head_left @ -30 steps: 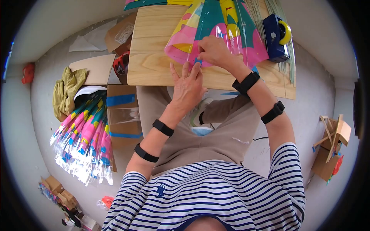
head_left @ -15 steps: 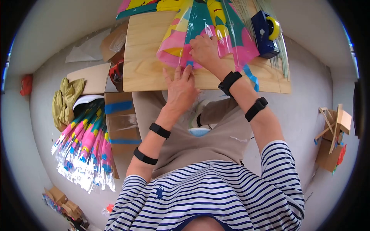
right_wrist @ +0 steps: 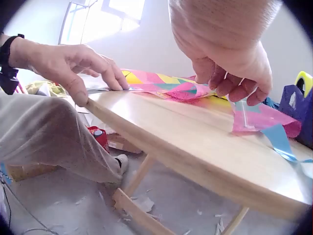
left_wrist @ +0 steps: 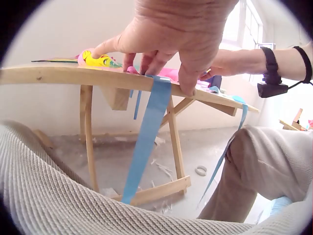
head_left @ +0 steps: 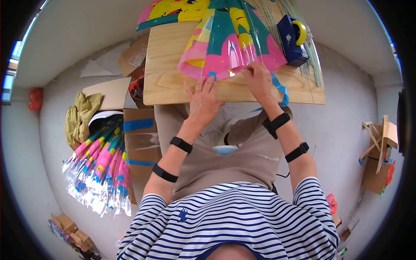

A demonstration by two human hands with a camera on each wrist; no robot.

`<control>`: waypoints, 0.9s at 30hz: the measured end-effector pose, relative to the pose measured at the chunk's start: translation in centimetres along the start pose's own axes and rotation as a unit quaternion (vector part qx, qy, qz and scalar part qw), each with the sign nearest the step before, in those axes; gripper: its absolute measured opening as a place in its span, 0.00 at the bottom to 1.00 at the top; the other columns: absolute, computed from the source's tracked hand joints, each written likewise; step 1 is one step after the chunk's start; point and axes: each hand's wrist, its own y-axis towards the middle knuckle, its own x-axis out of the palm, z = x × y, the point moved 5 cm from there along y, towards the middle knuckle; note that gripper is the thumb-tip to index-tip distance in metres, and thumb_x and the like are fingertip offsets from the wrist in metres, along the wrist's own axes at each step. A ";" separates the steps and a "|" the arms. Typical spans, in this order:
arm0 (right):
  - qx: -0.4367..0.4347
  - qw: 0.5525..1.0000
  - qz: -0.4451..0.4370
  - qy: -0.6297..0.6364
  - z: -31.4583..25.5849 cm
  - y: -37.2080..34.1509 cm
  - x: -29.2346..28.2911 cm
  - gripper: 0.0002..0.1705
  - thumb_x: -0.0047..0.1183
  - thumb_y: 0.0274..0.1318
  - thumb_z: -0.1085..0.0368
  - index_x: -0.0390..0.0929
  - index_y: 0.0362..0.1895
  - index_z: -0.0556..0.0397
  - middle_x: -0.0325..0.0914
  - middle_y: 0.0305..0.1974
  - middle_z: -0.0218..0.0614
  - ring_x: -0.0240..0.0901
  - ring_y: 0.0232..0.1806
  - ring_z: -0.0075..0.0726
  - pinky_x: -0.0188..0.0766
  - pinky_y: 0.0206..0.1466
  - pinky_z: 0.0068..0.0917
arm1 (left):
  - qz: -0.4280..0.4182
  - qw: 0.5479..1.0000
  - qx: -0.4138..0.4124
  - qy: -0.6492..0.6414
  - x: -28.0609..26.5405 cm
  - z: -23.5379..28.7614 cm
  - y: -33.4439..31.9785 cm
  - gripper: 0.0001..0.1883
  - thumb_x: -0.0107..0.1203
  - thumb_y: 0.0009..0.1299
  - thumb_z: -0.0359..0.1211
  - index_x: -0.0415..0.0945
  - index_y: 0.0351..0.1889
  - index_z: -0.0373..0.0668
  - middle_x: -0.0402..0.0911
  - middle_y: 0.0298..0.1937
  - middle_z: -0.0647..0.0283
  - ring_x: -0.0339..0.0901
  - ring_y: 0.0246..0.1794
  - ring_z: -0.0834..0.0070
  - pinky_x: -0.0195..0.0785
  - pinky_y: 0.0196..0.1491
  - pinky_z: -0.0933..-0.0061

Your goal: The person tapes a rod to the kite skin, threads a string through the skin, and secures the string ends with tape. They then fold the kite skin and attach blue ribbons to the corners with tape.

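The patterned plastic sheet (head_left: 221, 52), pink, green and yellow with clear parts, lies gathered in folds on the wooden table (head_left: 167, 56). My left hand (head_left: 203, 106) has its fingers spread, the tips resting at the sheet's near edge beside a small piece of blue tape (head_left: 212, 75). In the left wrist view the left hand (left_wrist: 181, 29) bridges the table edge above a hanging blue strip (left_wrist: 150, 132). My right hand (head_left: 261, 84) pinches the sheet's near edge with curled fingers. The right wrist view shows that right hand (right_wrist: 230, 54) over the pink edge, its grip partly hidden.
A blue dispenser (head_left: 292, 45) with yellow tape stands at the table's right, beside thin pale sticks (head_left: 313, 60). Another blue strip (head_left: 281, 89) hangs over the near edge. Left of the table, a cardboard box (head_left: 138, 141) stands by bundled patterned sheets (head_left: 102, 160).
My right hand has moved right and nearer to me, from over the sheet's middle to its near edge. My left hand has stayed by the blue tape. The head view has shifted slightly.
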 end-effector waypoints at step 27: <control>-0.306 0.925 -0.041 -0.221 -6.2 -3.8 5.4 0.19 0.55 0.50 0.62 0.81 0.48 0.53 0.74 0.57 0.41 0.65 0.64 0.50 0.53 0.69 0.63 | 0.008 1.000 -0.010 -0.013 0.4 -0.4 -0.2 0.36 0.69 0.56 0.37 0.70 0.63 0.38 0.67 0.69 0.64 0.60 0.71 0.59 0.36 0.68 0.20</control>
